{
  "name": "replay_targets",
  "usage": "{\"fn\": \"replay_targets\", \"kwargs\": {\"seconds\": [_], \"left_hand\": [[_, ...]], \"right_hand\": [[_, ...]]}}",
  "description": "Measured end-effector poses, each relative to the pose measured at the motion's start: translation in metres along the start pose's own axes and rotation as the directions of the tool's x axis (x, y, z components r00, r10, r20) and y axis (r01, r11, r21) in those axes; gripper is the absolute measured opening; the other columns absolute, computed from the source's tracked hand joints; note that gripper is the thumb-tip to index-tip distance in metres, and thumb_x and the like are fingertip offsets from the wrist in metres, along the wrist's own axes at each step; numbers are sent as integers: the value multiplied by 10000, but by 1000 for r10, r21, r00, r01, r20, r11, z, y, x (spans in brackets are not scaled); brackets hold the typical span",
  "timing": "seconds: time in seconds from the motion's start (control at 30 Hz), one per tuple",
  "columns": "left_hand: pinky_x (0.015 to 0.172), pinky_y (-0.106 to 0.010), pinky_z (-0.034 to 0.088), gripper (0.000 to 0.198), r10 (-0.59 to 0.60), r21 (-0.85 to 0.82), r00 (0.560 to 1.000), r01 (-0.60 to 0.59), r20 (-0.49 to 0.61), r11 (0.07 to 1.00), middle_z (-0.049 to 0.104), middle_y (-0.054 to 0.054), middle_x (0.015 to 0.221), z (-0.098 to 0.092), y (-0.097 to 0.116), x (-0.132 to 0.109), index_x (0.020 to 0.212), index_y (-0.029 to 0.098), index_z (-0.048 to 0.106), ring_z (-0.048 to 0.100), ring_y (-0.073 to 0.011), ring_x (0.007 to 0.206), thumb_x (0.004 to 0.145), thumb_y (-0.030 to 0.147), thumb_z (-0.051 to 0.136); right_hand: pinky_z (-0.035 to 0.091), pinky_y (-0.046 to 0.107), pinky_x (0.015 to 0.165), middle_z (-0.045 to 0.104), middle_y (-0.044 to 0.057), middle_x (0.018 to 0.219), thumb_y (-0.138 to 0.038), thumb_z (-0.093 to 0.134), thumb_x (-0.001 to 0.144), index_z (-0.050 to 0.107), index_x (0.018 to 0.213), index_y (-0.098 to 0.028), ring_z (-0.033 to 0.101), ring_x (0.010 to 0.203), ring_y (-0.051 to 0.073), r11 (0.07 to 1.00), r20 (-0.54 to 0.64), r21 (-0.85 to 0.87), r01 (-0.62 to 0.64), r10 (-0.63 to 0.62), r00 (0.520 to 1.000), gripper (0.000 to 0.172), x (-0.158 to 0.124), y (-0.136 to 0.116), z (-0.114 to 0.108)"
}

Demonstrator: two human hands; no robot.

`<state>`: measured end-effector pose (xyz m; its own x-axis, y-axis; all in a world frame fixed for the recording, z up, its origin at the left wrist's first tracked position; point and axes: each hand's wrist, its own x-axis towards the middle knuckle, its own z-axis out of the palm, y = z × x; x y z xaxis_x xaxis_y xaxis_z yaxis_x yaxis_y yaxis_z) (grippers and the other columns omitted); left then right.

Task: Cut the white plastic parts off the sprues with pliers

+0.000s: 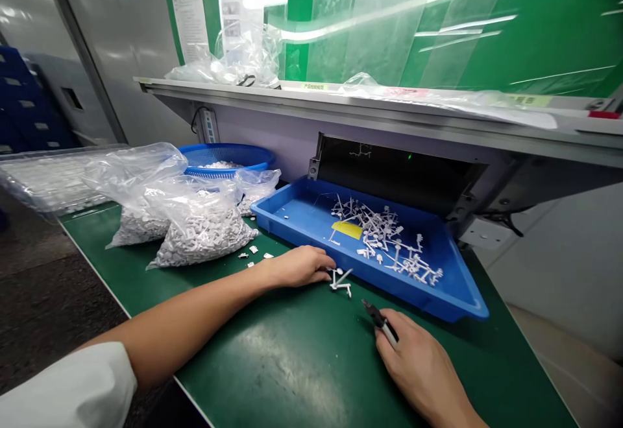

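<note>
My left hand [302,266] is closed on one end of a small branched white plastic sprue [341,280], just in front of the blue tray. The piece juts out to the right of my fingertips. In my right hand [418,356] is a pair of cutting pliers [380,321] with dark jaws and a pale handle, pointing up and left toward the sprue. A gap separates the plier tips from the sprue. White sprues [384,227] lie tangled in the blue tray [287,227], beside a yellow label [347,229].
Clear bags of small white parts [207,230] stand left on the green table [277,363], a few loose parts [254,249] near them. Behind is a blue basket [226,154]. A shelf [341,104] overhangs the back; a dark screen [394,172] sits beneath it.
</note>
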<state>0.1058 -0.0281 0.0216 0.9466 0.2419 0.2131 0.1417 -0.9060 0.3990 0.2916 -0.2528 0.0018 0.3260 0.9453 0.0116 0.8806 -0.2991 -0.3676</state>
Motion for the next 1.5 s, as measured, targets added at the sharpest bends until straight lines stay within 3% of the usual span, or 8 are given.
{"fn": "replay_targets", "kwargs": {"seconds": [0.1,0.17,0.3,0.4,0.6,0.77,1.13,1.5], "left_hand": [[799,-245,467,220,7,-76,1000,-9,-27,997,663,-87,945,17,3,4,994,145,696,633,-180,874,916,300,561],[755,-249,496,234,-111,-314,992,89,-53,945,670,-75,905,24,12,4,986,135,683,642,-169,817,905,327,576],[695,-254,533,284,-290,-823,957,154,-13,547,683,-46,823,35,42,-2,977,117,648,652,-149,719,824,355,677],[731,-266,534,299,-288,-898,957,88,-45,430,694,-43,833,39,58,-6,945,118,645,660,-153,744,747,313,756],[731,-206,497,238,-241,-751,970,136,-32,646,713,-16,886,33,63,-12,1008,162,676,667,-138,812,817,304,695],[693,-175,466,256,-204,-660,978,126,-42,741,717,-8,911,32,62,-14,1032,178,697,655,-132,812,820,321,702],[719,-163,469,253,-127,-625,990,57,-68,779,722,-16,931,35,57,-16,1056,184,706,664,-129,831,837,309,698],[723,-165,474,235,-174,-621,984,110,-43,776,730,-9,940,41,55,-13,1038,187,713,675,-127,839,830,296,704]], "right_hand": [[384,273,633,639,15,1003,-332,382,931,604,1057,-284,595,846,192,1000,5,-14,-19,19,1000,260,1,-2,-1],[383,271,614,641,19,993,-335,379,930,605,1051,-282,598,829,193,999,-1,-28,-38,38,999,262,1,-3,0],[407,272,611,643,17,992,-347,372,929,598,1065,-285,606,816,193,998,-51,-28,-64,62,997,271,1,-8,4],[448,283,673,645,24,1029,-343,381,918,586,1118,-283,613,897,205,1000,-129,-13,16,-18,992,292,-1,-11,8],[477,326,724,649,46,1012,-339,407,909,580,1132,-268,604,930,232,986,-228,-78,146,-161,960,291,-4,-12,13],[474,360,761,650,50,1031,-340,415,917,568,1125,-265,598,941,239,980,-217,-106,167,-187,958,269,-2,-6,17],[481,347,731,663,43,1005,-336,448,900,575,1147,-273,620,908,235,955,-204,-138,261,-285,937,284,4,5,23],[462,301,650,647,20,933,-344,438,901,592,1057,-299,619,866,214,965,-119,-208,162,-189,975,224,1,2,24]]}}
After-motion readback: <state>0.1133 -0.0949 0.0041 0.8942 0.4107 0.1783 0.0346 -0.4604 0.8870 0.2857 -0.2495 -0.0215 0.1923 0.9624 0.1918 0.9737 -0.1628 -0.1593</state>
